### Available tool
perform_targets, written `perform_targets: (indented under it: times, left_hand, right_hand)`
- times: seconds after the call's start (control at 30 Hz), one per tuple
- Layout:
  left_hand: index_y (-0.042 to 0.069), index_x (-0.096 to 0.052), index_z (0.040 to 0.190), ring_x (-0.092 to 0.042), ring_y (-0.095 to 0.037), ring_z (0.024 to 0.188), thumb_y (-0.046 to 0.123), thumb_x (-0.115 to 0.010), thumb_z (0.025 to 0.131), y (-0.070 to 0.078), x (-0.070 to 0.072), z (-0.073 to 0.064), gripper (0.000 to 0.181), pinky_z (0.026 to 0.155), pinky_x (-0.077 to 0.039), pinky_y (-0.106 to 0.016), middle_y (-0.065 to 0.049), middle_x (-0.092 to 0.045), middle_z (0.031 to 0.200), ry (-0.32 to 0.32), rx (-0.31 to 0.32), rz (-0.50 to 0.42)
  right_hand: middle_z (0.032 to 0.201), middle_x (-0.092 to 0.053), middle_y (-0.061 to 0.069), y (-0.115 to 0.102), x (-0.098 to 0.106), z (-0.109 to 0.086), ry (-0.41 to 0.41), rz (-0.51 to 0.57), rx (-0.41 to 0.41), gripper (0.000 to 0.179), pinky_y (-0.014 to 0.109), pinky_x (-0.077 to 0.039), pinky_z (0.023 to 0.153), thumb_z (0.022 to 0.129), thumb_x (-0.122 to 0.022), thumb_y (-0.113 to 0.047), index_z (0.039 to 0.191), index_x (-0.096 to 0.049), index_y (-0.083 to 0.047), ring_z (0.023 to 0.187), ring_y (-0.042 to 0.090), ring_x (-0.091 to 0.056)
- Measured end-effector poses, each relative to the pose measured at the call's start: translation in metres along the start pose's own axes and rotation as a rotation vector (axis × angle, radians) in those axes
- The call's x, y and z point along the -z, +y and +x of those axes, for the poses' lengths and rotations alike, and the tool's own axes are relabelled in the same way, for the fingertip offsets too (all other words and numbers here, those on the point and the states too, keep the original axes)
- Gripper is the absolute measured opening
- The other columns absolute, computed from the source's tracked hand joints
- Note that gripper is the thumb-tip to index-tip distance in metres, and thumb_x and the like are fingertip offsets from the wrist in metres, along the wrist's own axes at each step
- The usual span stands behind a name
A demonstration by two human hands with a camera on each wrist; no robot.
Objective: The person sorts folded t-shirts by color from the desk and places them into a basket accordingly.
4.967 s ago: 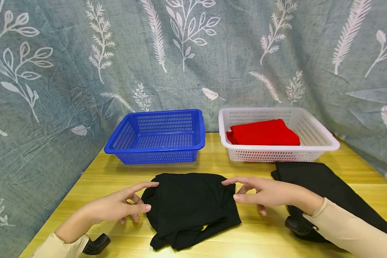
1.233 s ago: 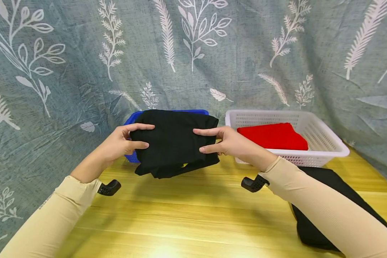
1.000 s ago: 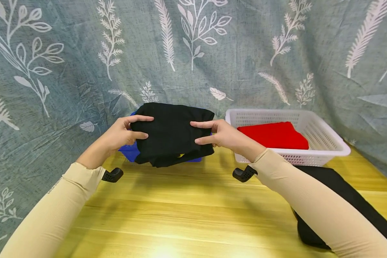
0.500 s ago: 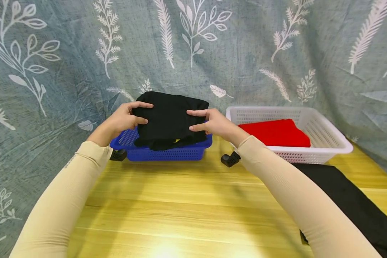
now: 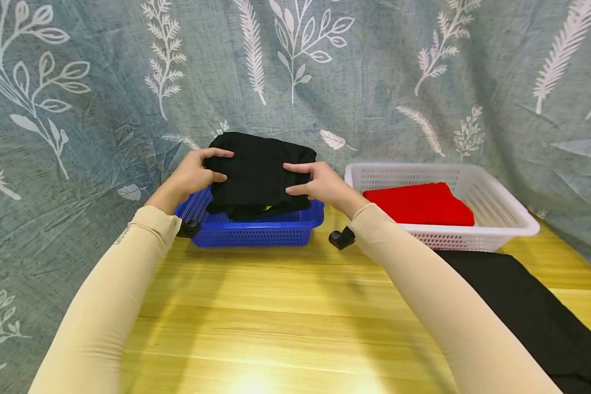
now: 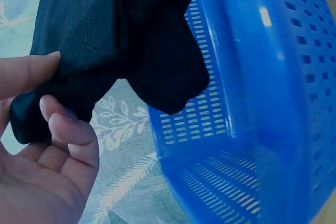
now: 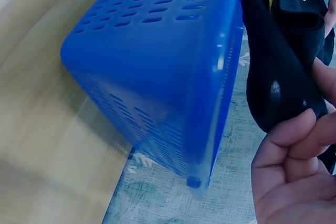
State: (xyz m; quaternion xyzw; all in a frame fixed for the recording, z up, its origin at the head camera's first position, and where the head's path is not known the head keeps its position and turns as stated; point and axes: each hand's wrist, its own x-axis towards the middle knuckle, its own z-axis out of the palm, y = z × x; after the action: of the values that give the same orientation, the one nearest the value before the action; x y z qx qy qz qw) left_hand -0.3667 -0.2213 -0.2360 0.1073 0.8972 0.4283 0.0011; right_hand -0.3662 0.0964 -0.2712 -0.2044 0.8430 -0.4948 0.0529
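Note:
A folded black garment (image 5: 258, 172) is held up over the blue plastic basket (image 5: 253, 235) at the back left, hiding much of its inside. My left hand (image 5: 192, 172) grips its left edge, with thumb and index finger on the near face. At the opposite edge my right hand (image 5: 322, 186) holds it the same way. In the left wrist view curled fingers of the left hand (image 6: 58, 166) pinch the cloth (image 6: 79, 19), whose loose part hangs beside the basket wall. The right wrist view has the right hand (image 7: 294, 177) pinching the other edge near the basket rim (image 7: 210, 77).
To the right stands a white basket (image 5: 473, 230) with a folded red cloth (image 5: 423, 205) in it. Another black cloth (image 5: 512, 295) lies on the wooden table (image 5: 276, 306) at the right, partly behind my right sleeve. A patterned curtain (image 5: 325, 65) hangs behind.
Five seconds ago the black garment lay on the table with both hands at its sides. Both hands have since lifted it and carried it forward over the blue basket.

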Motion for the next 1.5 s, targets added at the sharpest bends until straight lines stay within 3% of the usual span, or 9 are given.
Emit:
perform_targets:
  times: [0.1,0.17,0.4,0.63,0.83,0.93,1.1,1.3,1.5]
  left_hand:
    - [0.027,-0.057,0.157,-0.051,-0.023,0.091,0.004,-0.068,0.103,-0.003,-0.003,0.001,0.059,0.075,-0.045,-0.035,-0.014,-0.049,0.161,-0.002,0.007,0.012]
    - [0.026,-0.056,0.157,-0.054,-0.028,0.101,0.004,-0.068,0.104,-0.007,-0.005,0.001,0.059,0.079,-0.048,-0.039,-0.014,-0.044,0.166,-0.011,0.018,0.016]
    - [0.025,-0.057,0.157,-0.053,-0.030,0.102,0.003,-0.068,0.103,-0.021,-0.010,0.002,0.059,0.077,-0.047,-0.042,-0.017,-0.044,0.166,-0.038,0.043,0.016]
    - [0.023,-0.056,0.157,-0.054,-0.025,0.085,0.004,-0.067,0.104,-0.025,-0.012,0.001,0.058,0.072,-0.049,-0.040,-0.018,-0.040,0.168,-0.049,0.067,0.040]
    - [0.018,-0.055,0.158,-0.056,-0.021,0.082,0.012,-0.061,0.108,-0.023,-0.011,-0.003,0.050,0.067,-0.050,-0.032,-0.015,-0.067,0.117,-0.047,0.148,0.124]
    - [0.018,-0.056,0.156,-0.058,-0.019,0.081,0.014,-0.060,0.109,-0.022,-0.010,-0.005,0.047,0.066,-0.050,-0.031,-0.006,-0.068,0.098,-0.028,0.163,0.144]
    - [0.016,-0.056,0.156,-0.061,-0.020,0.090,0.017,-0.061,0.110,-0.020,-0.010,-0.007,0.047,0.068,-0.050,-0.031,-0.011,-0.070,0.114,-0.057,0.131,0.124]
    - [0.014,-0.055,0.156,-0.062,-0.021,0.094,0.018,-0.062,0.110,-0.016,-0.016,-0.009,0.047,0.068,-0.051,-0.030,-0.019,-0.067,0.133,-0.080,0.097,0.101]
    - [0.016,-0.059,0.152,-0.064,-0.021,0.094,0.015,-0.063,0.109,-0.011,-0.022,-0.009,0.044,0.069,-0.051,-0.030,-0.020,-0.069,0.134,-0.083,0.073,0.112]
  right_hand:
    - [0.157,-0.059,0.005,0.001,-0.002,0.001,-0.003,-0.025,-0.004,0.067,0.029,-0.047,0.069,0.097,-0.081,-0.018,0.158,-0.056,-0.029,0.051,0.012,-0.033]
    - [0.167,-0.049,0.007,0.003,-0.005,0.002,-0.015,-0.032,-0.014,0.066,0.028,-0.047,0.068,0.098,-0.080,-0.018,0.159,-0.055,-0.028,0.053,0.013,-0.038]
    - [0.168,-0.042,0.007,0.009,-0.013,0.001,-0.064,-0.032,-0.081,0.066,0.028,-0.036,0.062,0.100,-0.078,-0.018,0.161,-0.052,-0.029,0.057,0.016,-0.042]
    - [0.166,-0.045,0.013,0.011,-0.016,0.001,-0.076,-0.052,-0.109,0.064,0.029,-0.056,0.079,0.101,-0.077,-0.019,0.161,-0.053,-0.025,0.067,0.015,-0.062]
    - [0.137,-0.059,0.026,0.008,-0.015,0.000,-0.047,-0.065,-0.127,0.058,0.034,-0.064,0.087,0.103,-0.073,-0.013,0.158,-0.055,-0.015,0.077,0.016,-0.072]
    - [0.149,-0.058,0.022,0.005,-0.012,0.000,-0.036,-0.076,-0.125,0.053,0.033,-0.065,0.084,0.104,-0.073,-0.014,0.155,-0.058,-0.014,0.092,0.029,-0.075]
    - [0.146,-0.063,0.019,0.002,-0.006,-0.003,-0.047,-0.116,-0.111,0.049,0.031,-0.065,0.081,0.104,-0.074,-0.019,0.151,-0.061,-0.017,0.106,0.037,-0.075]
    - [0.145,-0.063,0.018,0.003,0.002,-0.012,-0.068,-0.136,-0.101,0.049,0.046,-0.063,0.097,0.104,-0.074,-0.021,0.151,-0.061,-0.018,0.110,0.036,-0.074]
    - [0.142,-0.064,0.018,0.005,0.014,-0.024,-0.068,-0.167,-0.071,0.049,0.035,-0.064,0.086,0.103,-0.075,-0.021,0.150,-0.062,-0.018,0.091,0.028,-0.074]
